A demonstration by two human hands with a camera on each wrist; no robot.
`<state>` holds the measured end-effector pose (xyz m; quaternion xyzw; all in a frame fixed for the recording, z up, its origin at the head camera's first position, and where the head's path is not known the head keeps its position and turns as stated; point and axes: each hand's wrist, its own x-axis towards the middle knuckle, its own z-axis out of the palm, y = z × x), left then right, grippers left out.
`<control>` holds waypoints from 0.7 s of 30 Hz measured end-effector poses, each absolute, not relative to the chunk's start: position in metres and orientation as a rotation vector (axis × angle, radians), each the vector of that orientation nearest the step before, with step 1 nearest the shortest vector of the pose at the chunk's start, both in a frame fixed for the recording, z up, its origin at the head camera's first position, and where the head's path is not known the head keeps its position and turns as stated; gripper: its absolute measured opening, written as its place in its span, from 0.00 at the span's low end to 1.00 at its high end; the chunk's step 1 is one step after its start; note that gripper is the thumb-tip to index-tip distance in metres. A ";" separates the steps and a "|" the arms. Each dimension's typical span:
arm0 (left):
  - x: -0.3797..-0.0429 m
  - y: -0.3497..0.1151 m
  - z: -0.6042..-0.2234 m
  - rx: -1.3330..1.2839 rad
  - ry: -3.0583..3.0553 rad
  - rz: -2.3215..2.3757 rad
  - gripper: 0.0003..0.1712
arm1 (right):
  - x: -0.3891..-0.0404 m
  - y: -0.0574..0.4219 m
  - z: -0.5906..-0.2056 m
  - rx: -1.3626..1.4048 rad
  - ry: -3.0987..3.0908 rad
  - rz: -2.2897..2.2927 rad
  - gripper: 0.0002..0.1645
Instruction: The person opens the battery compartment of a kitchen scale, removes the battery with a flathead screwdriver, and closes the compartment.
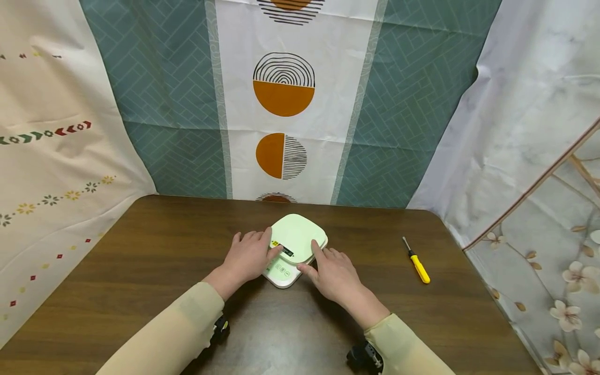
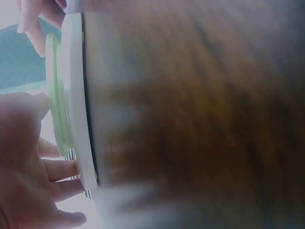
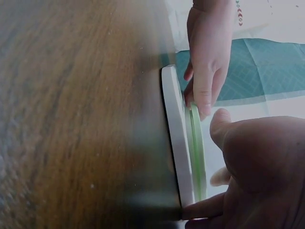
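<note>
A kitchen scale (image 1: pixel 296 235) with a pale green top plate and white base lies on the brown table, its button panel toward me. At its left side is my left hand (image 1: pixel 250 255), thumb over the plate's edge beside a black and yellow label (image 1: pixel 284 250). In the left wrist view, loosely straight fingers (image 2: pixel 62 169) of that hand touch the scale's side. My right hand (image 1: pixel 334 273) is at the right side, its index finger on the plate's edge. The right wrist view shows its lower fingers (image 3: pixel 205 207) against the base and its thumb raised off it.
A screwdriver (image 1: pixel 417 263) with a yellow handle lies on the table (image 1: pixel 140 271) to the right. Patterned cloth (image 1: pixel 173 94) hangs behind the table's far edge, and more cloth hangs at both sides.
</note>
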<state>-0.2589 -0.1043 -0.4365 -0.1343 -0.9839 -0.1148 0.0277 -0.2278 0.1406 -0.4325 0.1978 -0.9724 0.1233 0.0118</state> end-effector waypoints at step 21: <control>-0.254 -0.103 -0.435 -0.483 -3.004 -0.450 0.46 | -0.228 0.139 -0.433 0.647 -3.056 0.498 0.51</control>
